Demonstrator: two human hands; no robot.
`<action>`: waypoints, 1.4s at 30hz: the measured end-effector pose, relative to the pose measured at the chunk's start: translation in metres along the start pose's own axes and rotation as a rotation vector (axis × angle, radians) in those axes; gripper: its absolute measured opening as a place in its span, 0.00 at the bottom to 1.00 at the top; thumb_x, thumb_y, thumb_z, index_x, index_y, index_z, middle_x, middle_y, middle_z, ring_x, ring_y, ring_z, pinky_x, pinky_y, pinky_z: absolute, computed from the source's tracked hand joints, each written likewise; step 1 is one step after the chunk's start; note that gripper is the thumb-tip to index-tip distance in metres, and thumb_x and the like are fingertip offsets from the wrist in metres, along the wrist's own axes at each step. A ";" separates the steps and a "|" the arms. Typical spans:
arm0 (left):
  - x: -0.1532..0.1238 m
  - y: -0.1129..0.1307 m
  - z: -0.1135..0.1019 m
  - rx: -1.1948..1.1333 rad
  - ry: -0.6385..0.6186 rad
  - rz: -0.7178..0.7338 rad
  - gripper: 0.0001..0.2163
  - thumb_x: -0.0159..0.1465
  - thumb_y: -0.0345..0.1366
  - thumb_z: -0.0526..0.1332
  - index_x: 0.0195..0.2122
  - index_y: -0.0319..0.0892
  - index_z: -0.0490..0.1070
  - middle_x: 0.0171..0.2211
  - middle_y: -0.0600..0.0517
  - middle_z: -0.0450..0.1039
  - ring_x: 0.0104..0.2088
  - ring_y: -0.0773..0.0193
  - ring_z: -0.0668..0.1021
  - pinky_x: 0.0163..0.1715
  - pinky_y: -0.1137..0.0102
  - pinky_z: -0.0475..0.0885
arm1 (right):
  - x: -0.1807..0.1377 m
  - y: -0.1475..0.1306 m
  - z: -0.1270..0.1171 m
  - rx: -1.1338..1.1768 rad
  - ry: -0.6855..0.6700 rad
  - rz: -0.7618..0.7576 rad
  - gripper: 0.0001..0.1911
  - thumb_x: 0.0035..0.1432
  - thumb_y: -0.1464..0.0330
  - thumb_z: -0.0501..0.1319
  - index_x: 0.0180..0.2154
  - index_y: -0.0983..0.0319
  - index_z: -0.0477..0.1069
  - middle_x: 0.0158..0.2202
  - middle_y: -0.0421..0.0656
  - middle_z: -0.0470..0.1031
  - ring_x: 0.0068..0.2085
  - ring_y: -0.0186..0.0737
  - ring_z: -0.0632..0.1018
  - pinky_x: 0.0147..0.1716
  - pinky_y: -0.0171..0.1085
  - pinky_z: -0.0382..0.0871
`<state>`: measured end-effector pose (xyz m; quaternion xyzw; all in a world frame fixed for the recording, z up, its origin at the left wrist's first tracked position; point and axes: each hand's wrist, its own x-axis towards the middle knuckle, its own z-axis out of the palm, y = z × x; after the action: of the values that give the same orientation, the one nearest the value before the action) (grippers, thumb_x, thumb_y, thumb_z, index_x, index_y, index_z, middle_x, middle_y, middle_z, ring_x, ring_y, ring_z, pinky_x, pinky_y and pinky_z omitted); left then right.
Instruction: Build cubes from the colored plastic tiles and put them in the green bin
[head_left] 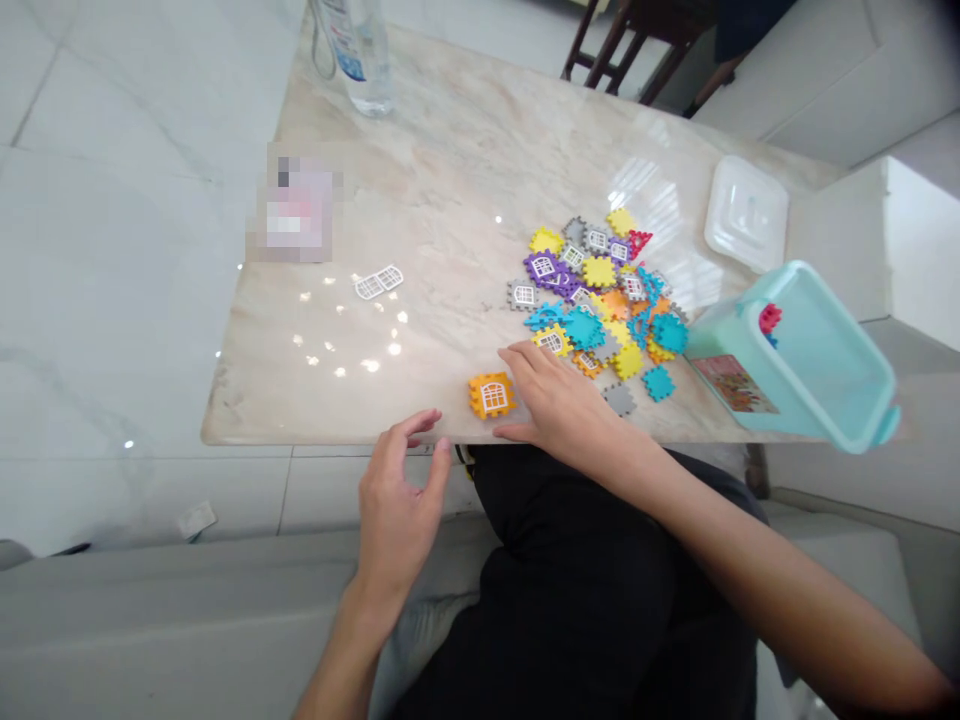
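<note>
An orange block (492, 396) with notched edges and a white window on its top face sits near the table's front edge. To its left, my left hand (405, 480) hovers at the edge, open, fingers curved and apart, holding nothing. My right hand (551, 400) is just right of the block, open, with thumb and fingers spread; whether it touches the block I cannot tell. Beyond my right hand lies a heap of flat notched building pieces (600, 272) in yellow, purple, blue, grey and orange, some with white windows. A white window frame piece (379, 282) lies apart at the left.
A teal plastic bin (750, 340) lies tilted at the table's right, a red piece (770, 318) showing in it. Behind it is a white lid (748, 212). A water bottle (367, 70) stands at the far left, near a blurred pinkish item (300, 215) on the marble-look table (435, 170).
</note>
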<state>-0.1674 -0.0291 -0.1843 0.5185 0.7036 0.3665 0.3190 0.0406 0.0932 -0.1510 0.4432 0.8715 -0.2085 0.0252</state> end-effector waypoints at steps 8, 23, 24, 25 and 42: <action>0.027 -0.012 0.015 0.255 -0.083 0.288 0.21 0.73 0.48 0.70 0.62 0.43 0.78 0.56 0.40 0.84 0.55 0.44 0.84 0.59 0.51 0.77 | -0.025 0.003 0.002 -0.016 -0.163 0.193 0.17 0.71 0.60 0.72 0.51 0.66 0.79 0.49 0.56 0.84 0.53 0.60 0.85 0.50 0.48 0.78; 0.033 -0.006 0.028 0.312 -0.095 0.259 0.15 0.76 0.41 0.64 0.59 0.43 0.81 0.53 0.42 0.87 0.51 0.47 0.87 0.54 0.56 0.80 | -0.018 0.004 0.013 0.113 -0.140 0.138 0.08 0.74 0.67 0.65 0.49 0.63 0.81 0.48 0.52 0.87 0.53 0.54 0.85 0.49 0.42 0.77; 0.034 -0.007 0.029 0.318 -0.094 0.256 0.15 0.75 0.42 0.64 0.59 0.43 0.81 0.53 0.42 0.87 0.50 0.47 0.87 0.54 0.56 0.80 | -0.017 0.004 0.013 0.123 -0.143 0.140 0.08 0.74 0.67 0.65 0.49 0.63 0.81 0.49 0.52 0.87 0.53 0.54 0.85 0.49 0.42 0.77; 0.036 -0.008 0.030 0.319 -0.090 0.249 0.16 0.75 0.42 0.65 0.59 0.43 0.81 0.53 0.42 0.87 0.50 0.47 0.87 0.54 0.56 0.80 | -0.016 0.003 0.013 0.134 -0.147 0.143 0.08 0.73 0.67 0.66 0.49 0.63 0.81 0.49 0.52 0.87 0.53 0.54 0.86 0.49 0.42 0.77; -0.027 0.041 -0.013 0.373 -0.018 0.278 0.18 0.75 0.50 0.63 0.59 0.46 0.78 0.51 0.43 0.87 0.46 0.47 0.88 0.49 0.53 0.82 | -0.123 0.021 -0.023 0.332 0.201 0.395 0.13 0.77 0.62 0.63 0.53 0.61 0.82 0.48 0.48 0.87 0.51 0.48 0.86 0.52 0.40 0.77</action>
<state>-0.1510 -0.0492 -0.1413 0.6637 0.6780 0.2661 0.1703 0.1348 0.0192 -0.1091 0.6210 0.7202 -0.2946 -0.0941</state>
